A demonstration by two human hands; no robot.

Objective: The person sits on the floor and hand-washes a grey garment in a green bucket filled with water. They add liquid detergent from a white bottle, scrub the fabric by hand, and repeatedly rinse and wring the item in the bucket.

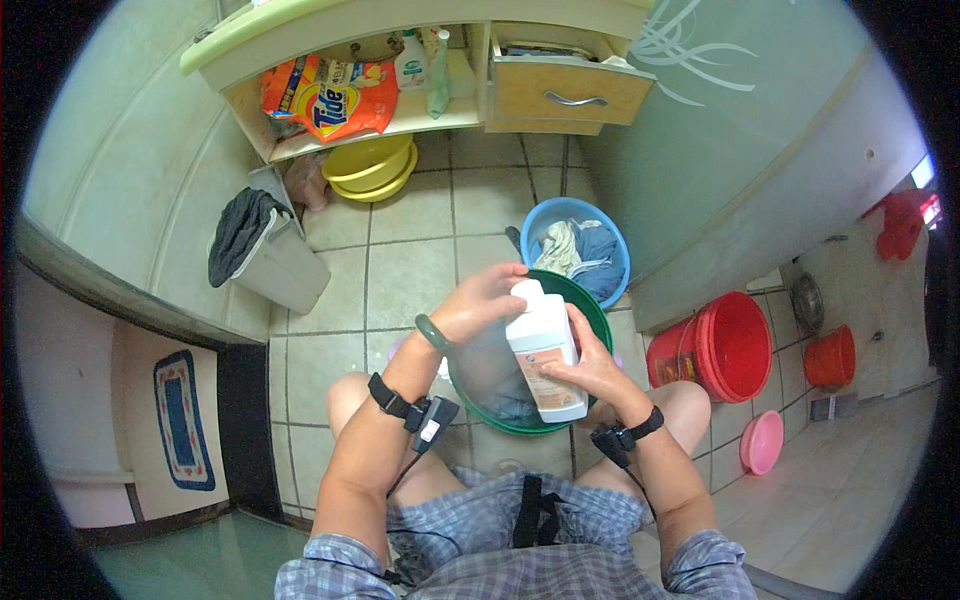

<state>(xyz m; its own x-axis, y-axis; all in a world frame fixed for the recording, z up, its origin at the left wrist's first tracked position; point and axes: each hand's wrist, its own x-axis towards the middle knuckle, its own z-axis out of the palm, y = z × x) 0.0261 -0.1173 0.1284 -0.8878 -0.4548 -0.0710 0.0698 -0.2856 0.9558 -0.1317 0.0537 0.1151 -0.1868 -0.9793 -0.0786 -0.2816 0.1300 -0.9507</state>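
Note:
A white plastic bottle [541, 352] with an orange-toned label is held over a round green basin [491, 421] between my knees. My left hand [487, 304] has its thumb and fingers at the bottle's white cap; whether the cap is loose I cannot tell. My right hand [596, 360] grips the bottle's body from the right side. Dark cloth [517, 401] lies in water in the green basin, partly hidden by the bottle and my hands. Just beyond, a blue basin [625, 259] touching the green one's far edge holds blue and whitish cloth.
A grey bin [289, 270] with dark cloth on it stands at left. Yellow basins [371, 172] sit under a cabinet shelf holding a Tide bag [330, 97] and bottles; beside it a drawer [570, 90] is pulled out. Red buckets [735, 345] and a pink basin [762, 442] are at right.

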